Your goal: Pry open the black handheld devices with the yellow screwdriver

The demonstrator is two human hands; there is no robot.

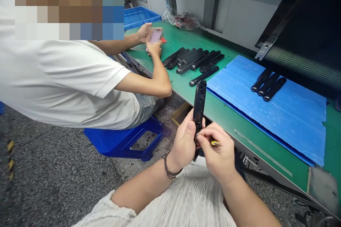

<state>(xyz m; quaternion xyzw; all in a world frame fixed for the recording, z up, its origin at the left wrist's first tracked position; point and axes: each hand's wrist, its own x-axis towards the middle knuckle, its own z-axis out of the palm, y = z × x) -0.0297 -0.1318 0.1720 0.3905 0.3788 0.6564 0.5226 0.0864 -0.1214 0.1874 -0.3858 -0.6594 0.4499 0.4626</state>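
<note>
Upright in front of me stands a long black plastic housing (199, 101), with an uneven, structured inner side facing me. My left hand (184, 142) is closed around its lower part, the thumb lying along the edge. Against the same lower part press the fingertips of my right hand (218, 150). That hand is closed on a small tool with a yellow end (215, 143), which sticks out past the index finger. My fingers hide the tool's working tip and the spot it meets on the housing.
Several similar black housings (193, 58) lie on the green table (226, 108). Three more black pieces (274, 90) rest on a blue plastic sheet (298, 124). A co-worker (66, 78) sits at left on a blue stool (117, 143). A blue crate (141, 16) stands behind.
</note>
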